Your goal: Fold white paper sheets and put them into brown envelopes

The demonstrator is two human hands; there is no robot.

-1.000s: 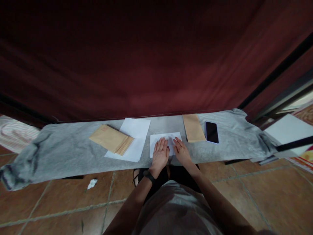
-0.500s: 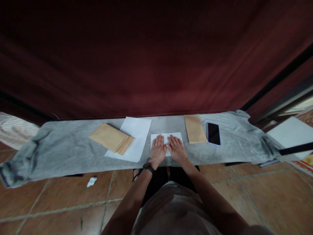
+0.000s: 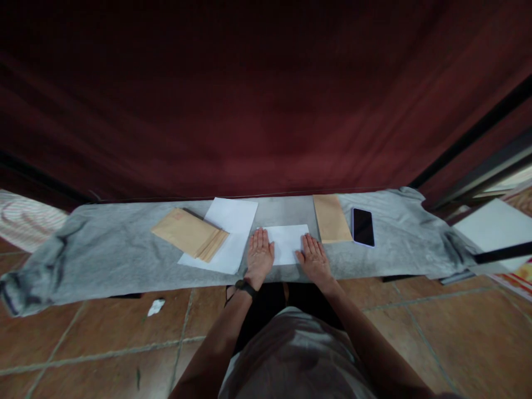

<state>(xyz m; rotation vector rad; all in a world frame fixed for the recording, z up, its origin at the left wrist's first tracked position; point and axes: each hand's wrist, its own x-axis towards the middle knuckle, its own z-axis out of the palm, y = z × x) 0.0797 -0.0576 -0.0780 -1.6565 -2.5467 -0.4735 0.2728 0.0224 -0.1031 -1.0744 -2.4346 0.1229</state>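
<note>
OK, brown envelope stack [image 3: 183,229] partly on big white paper [image 3: 238,221]. Left hand [image 3: 260,257] flat, empty, over left end of small white sheet [image 3: 288,245]. Sheet lies between hands, long axis sideways, neither hand nearer. Right hand [image 3: 315,261] flat, empty, at right edge; lone envelope [image 3: 331,219], phone [image 3: 363,227] beyond. Left end hidden; from here can't tell if folded.

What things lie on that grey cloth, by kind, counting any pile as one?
Fanned brown paper envelope pile and flat brown paper envelope: 2
Large white paper rectangle and small white paper rectangle: 2
Black-screened phone with purple edge: 1
Total: 5
</note>
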